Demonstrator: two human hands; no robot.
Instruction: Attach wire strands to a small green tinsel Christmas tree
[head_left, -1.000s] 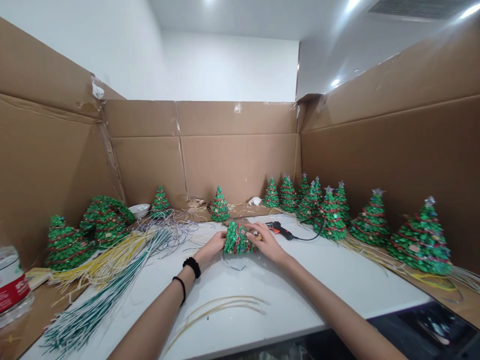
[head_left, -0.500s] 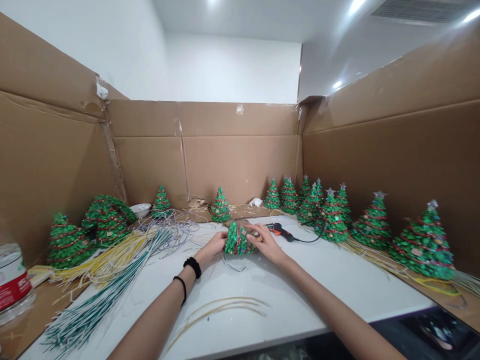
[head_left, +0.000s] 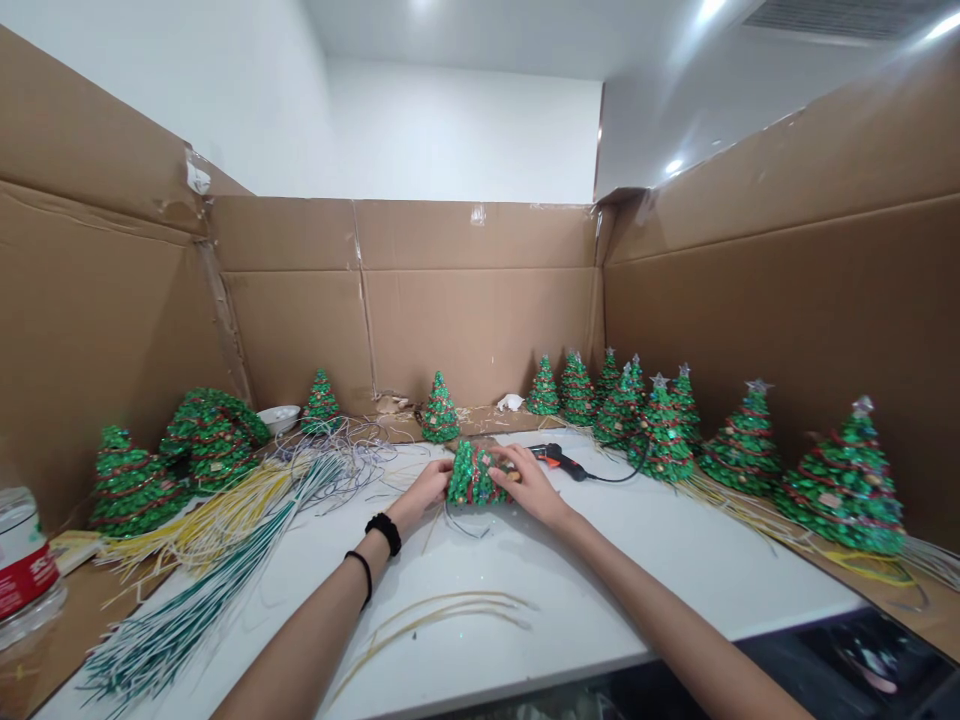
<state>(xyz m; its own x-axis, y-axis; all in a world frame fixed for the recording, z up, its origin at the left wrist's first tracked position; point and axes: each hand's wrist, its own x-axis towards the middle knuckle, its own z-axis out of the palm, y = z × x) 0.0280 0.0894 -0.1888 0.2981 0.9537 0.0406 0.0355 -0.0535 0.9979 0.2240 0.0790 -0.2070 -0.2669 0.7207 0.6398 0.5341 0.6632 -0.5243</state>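
A small green tinsel Christmas tree with red garland lies on its side between my two hands, over the white tabletop. My left hand is closed on the tree's left end. From the right, my right hand wraps its fingers over the tree, covering much of that end. Just behind my right hand lies a black and orange glue gun, its cord running right. Thin loose strands hang or lie below the tree. Nearer me, several curved straw-coloured strands rest on the table.
Decorated trees line the right side, some topped with stars. More trees stand at left, beside bundles of yellow strands and green strands. A plastic jar stands far left. Cardboard walls enclose the table.
The whole view has shifted very slightly. Both hands keep their hold on the tree, with hardly any visible movement.
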